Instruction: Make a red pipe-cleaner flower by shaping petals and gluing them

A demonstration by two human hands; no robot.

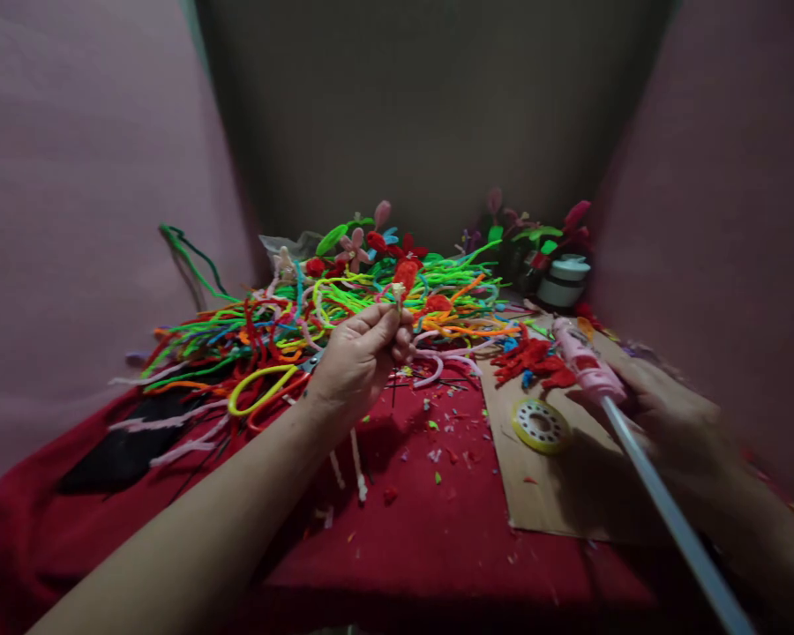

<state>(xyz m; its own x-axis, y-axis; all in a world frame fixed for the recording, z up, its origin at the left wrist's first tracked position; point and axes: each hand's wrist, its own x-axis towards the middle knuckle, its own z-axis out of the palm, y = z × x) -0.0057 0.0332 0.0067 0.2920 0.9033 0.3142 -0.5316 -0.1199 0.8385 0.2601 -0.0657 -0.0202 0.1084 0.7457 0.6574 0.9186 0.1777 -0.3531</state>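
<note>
My left hand [361, 357] is closed in a pinch near the middle of the table, fingertips pointing up. Between its thumb and fingers is a pipe-cleaner flower [399, 289], with a cream tip and red fuzz just behind it; a thin dark stem hangs below the fingers. At the right, my right hand [668, 419] wraps round a pink glue gun [588, 363]. A long translucent glue stick [662, 503] sticks out of its back end toward me. The gun's nozzle end points away, above some red pipe-cleaner pieces [535, 357], apart from the flower.
A big heap of coloured pipe cleaners [344, 300] covers the back. Scissors [261, 391] with a yellow handle lie left. On cardboard [513, 494] rests a yellow tape roll [541, 426]. Finished flowers [354, 250] and a lidded jar [565, 280] stand behind. Scraps dot the red cloth [437, 547].
</note>
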